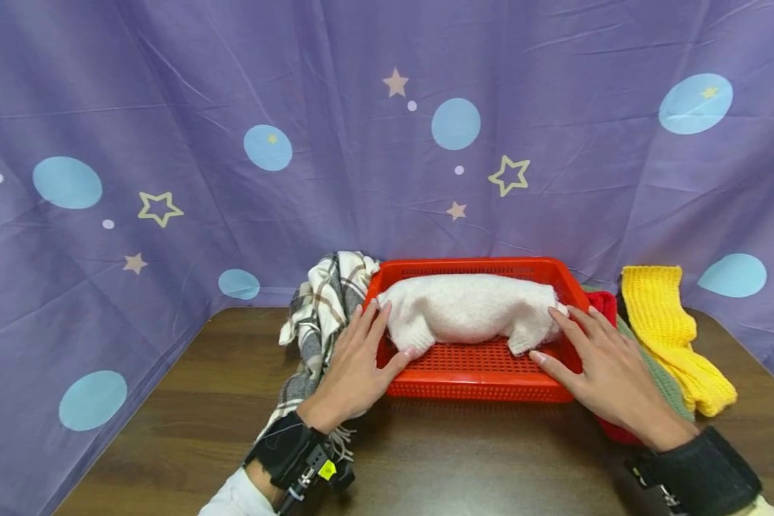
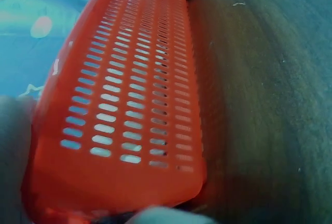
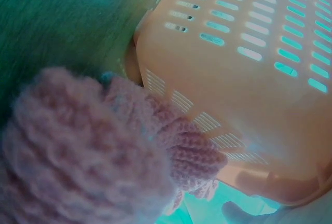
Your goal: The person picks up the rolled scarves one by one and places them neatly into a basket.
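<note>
A white fuzzy knit garment (image 1: pixel 474 308) lies lengthwise in a red plastic basket (image 1: pixel 477 390), two ribbed cuff-like ends hanging toward the front. At the basket's left end is my left hand (image 1: pixel 357 362), its fingers spread and fairly straight, fingertips right at the garment's left end. My right hand (image 1: pixel 609 365) mirrors it on the other side, spread fingers reaching over the rim to the garment's right end. The left wrist view is filled by the slotted basket wall (image 2: pixel 129 89). A fingertip (image 3: pixel 244 212) shows under the basket in the right wrist view.
A plaid fringed scarf (image 1: pixel 309 358) lies left of the basket. On the right are a yellow knit scarf (image 1: pixel 667 330), a green knit piece (image 1: pixel 667 380) and a red knit (image 1: pixel 603 304). A purple patterned curtain (image 1: pixel 361 143) hangs behind the brown table (image 1: pixel 458 459).
</note>
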Tool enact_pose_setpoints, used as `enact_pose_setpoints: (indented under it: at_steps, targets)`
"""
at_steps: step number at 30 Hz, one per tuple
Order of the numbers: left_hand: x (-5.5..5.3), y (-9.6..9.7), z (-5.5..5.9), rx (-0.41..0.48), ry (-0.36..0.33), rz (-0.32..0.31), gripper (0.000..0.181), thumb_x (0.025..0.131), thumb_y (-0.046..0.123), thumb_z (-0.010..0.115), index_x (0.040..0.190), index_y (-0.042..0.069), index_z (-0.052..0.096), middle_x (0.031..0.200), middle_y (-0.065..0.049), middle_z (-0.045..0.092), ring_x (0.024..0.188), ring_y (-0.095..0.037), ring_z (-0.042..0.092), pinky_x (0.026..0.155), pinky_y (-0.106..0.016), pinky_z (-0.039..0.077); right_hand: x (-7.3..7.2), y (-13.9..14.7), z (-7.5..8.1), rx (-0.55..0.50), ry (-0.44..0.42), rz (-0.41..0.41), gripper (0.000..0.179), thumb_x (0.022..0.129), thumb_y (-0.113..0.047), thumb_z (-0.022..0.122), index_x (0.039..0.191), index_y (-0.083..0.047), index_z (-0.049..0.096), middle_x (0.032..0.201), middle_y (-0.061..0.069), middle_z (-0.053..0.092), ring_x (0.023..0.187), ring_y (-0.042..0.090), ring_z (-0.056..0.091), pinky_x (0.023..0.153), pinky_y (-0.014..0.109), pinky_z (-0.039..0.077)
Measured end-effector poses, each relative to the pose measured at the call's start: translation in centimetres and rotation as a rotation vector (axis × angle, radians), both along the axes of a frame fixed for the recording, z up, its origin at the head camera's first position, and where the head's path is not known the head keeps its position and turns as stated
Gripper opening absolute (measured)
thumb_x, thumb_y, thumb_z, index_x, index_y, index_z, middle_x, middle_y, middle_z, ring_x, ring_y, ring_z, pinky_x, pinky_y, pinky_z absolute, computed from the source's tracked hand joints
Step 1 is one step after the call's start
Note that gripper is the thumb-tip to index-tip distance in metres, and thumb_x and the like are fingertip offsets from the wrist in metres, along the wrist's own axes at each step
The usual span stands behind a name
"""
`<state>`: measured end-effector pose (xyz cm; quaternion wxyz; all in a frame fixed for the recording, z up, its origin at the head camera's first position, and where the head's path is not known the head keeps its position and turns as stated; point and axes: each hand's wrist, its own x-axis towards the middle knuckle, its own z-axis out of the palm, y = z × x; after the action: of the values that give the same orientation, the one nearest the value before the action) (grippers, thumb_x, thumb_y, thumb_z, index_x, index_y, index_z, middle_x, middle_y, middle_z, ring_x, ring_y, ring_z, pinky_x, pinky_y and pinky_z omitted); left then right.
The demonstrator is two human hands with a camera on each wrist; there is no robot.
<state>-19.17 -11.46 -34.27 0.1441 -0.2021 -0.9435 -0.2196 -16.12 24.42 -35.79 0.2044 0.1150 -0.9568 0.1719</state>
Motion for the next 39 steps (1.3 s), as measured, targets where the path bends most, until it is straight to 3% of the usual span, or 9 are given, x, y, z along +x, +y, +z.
enact_pose_setpoints:
  at_steps: [3,7,10,14,18,22,24,31,39]
  targets:
    - [-0.1,-1.1,0.5,0.047,0.025,0.076,0.083,0.1,0.053,0.053,0.162,0.011,0.019,0.167,-0.017,0.014,0.154,-0.038,0.006,0.118,-0.064,0.015,0.0,-0.1,0.0,-0.004,0.006,0.003,0.084,0.089,-0.059,0.067,0.151,-0.007,0.045,0.149,0.028,0.043,0.14,0.053,0.03,0.103,0.078,0.022]
    - [-0.9,-3.2,1.1,0.12,0.045,0.248,0.084,0.098,0.041,0.061,0.162,0.008,0.018,0.166,-0.024,0.007,0.152,-0.045,0.001,0.116,-0.068,0.012,0.0,-0.1,0.0,-0.008,0.009,0.004,0.084,0.089,-0.057,0.068,0.151,-0.007,0.044,0.149,0.029,0.043,0.14,0.053,0.03,0.104,0.077,0.021]
    - [-1.5,-4.4,0.8,0.123,-0.081,0.343,0.095,0.093,0.037,0.069,0.163,0.008,0.013,0.165,-0.03,-0.002,0.15,-0.051,-0.007,0.116,-0.07,0.007,0.1,0.0,0.0,-0.008,0.001,-0.002,0.085,0.088,-0.057,0.068,0.152,-0.007,0.043,0.149,0.03,0.042,0.139,0.053,0.03,0.105,0.077,0.02]
    - [-1.8,-4.7,-0.7,0.046,-0.284,0.388,0.113,0.086,0.038,0.077,0.163,0.008,0.0,0.16,-0.036,-0.016,0.145,-0.057,-0.017,0.112,-0.074,-0.002,0.0,0.1,-0.2,-0.01,0.024,0.005,0.084,0.088,-0.057,0.069,0.151,-0.008,0.044,0.148,0.029,0.044,0.138,0.053,0.032,0.104,0.076,0.022]
    - [-2.0,-4.1,-2.1,0.008,-0.341,0.419,0.125,0.08,0.037,0.083,0.162,0.009,-0.006,0.157,-0.039,-0.019,0.143,-0.065,-0.008,0.104,-0.084,0.007,0.0,0.1,-0.2,-0.014,0.035,0.012,0.083,0.088,-0.055,0.07,0.151,-0.008,0.044,0.147,0.029,0.044,0.138,0.052,0.032,0.103,0.076,0.023]
    - [-2.4,-3.9,-2.8,0.016,-0.326,0.458,0.129,0.075,0.034,0.087,0.162,0.01,-0.006,0.155,-0.043,-0.003,0.123,-0.07,0.036,0.086,-0.075,0.044,0.0,0.1,-0.2,-0.012,0.029,0.008,0.083,0.088,-0.055,0.07,0.151,-0.007,0.044,0.147,0.029,0.044,0.138,0.052,0.032,0.103,0.077,0.023]
    - [-2.6,-4.0,-2.8,0.033,-0.309,0.462,0.128,0.075,0.031,0.086,0.162,0.01,-0.005,0.149,-0.044,0.01,0.106,-0.066,0.05,0.075,-0.066,0.052,0.0,0.1,-0.1,-0.01,0.026,0.007,0.084,0.088,-0.056,0.069,0.152,-0.007,0.043,0.147,0.029,0.044,0.138,0.052,0.032,0.103,0.077,0.023]
    - [-3.0,-4.7,-2.9,0.053,-0.266,0.437,0.125,0.074,0.033,0.086,0.161,0.006,0.0,0.125,-0.043,0.038,0.088,-0.056,0.06,0.077,-0.061,0.053,0.1,0.0,-0.2,-0.005,0.029,0.007,0.085,0.088,-0.057,0.069,0.151,-0.007,0.044,0.147,0.029,0.046,0.138,0.052,0.033,0.102,0.077,0.024]
    - [-3.3,-5.4,-2.9,0.018,-0.192,0.449,0.12,0.07,0.025,0.084,0.159,0.002,0.007,0.102,-0.042,0.06,0.08,-0.051,0.065,0.064,-0.056,0.053,0.0,0.0,-0.2,-0.008,0.033,0.013,0.083,0.088,-0.056,0.069,0.151,-0.008,0.044,0.148,0.028,0.046,0.138,0.052,0.033,0.103,0.077,0.022]
